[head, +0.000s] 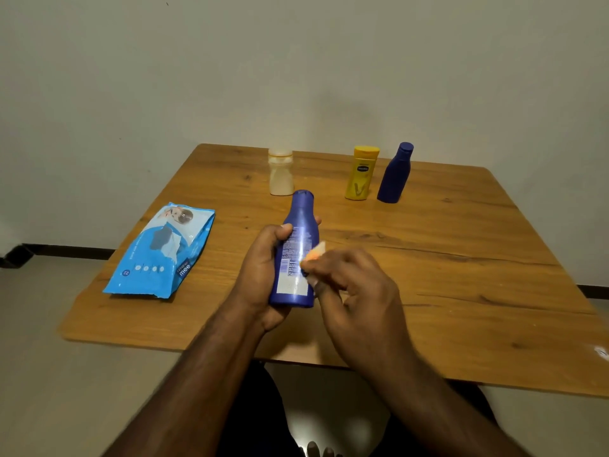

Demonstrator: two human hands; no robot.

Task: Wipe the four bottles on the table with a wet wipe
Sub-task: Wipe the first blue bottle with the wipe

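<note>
1. The blue bottle (294, 252) is lifted over the tabletop's (445, 258) near edge, label up, so the wipe reaches it.
2. The left hand (263, 275) wraps its fingers round it to steady it.
3. The right hand (356, 285) pinches the wet wipe (315, 253) against its side.
4. Three other bottles stand along the far edge; the wipe pack (161, 250) lies left.

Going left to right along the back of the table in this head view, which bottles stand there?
Cream translucent plastic bottle → yellow plastic lotion bottle → dark blue plastic bottle.
</note>
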